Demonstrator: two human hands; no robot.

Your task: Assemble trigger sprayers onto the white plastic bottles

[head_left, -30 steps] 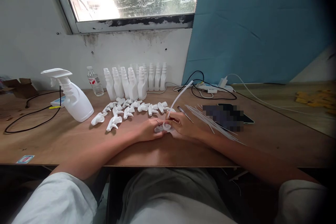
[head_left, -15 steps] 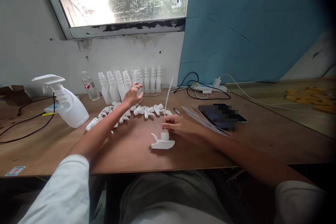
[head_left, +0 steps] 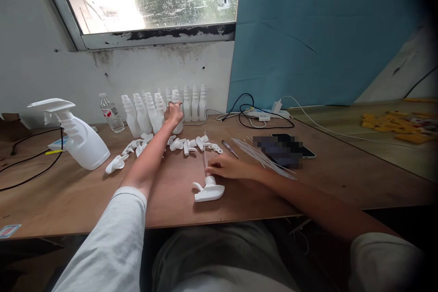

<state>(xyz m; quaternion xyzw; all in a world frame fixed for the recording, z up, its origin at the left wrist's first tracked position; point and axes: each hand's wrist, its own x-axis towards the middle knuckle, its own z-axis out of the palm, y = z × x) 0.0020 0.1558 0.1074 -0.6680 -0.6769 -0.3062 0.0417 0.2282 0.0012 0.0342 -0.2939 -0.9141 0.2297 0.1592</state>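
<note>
At the back row of white bottles, my left hand [head_left: 174,113] is closed around the neck area of one white bottle [head_left: 176,96]. My right hand [head_left: 219,165] pinches a thin white tube [head_left: 205,157]. The tube's lower end meets a white spray head [head_left: 209,190] that lies upside down near the front of the table. Several loose white spray heads [head_left: 189,147] lie between the hands and the bottles. More white bottles [head_left: 143,114] stand left of my left hand.
A large white spray bottle [head_left: 85,139] and a clear water bottle [head_left: 112,114] stand at the left. Right of my right hand are a pen [head_left: 230,148], a bundle of thin tubes [head_left: 262,157] and dark devices [head_left: 310,146]. Black cables [head_left: 267,124] lie behind.
My left hand has reached farther back and closed on a bottle. My right hand and its tube have come slightly lower, and the tube leans away more. The whole view has shifted a little.
</note>
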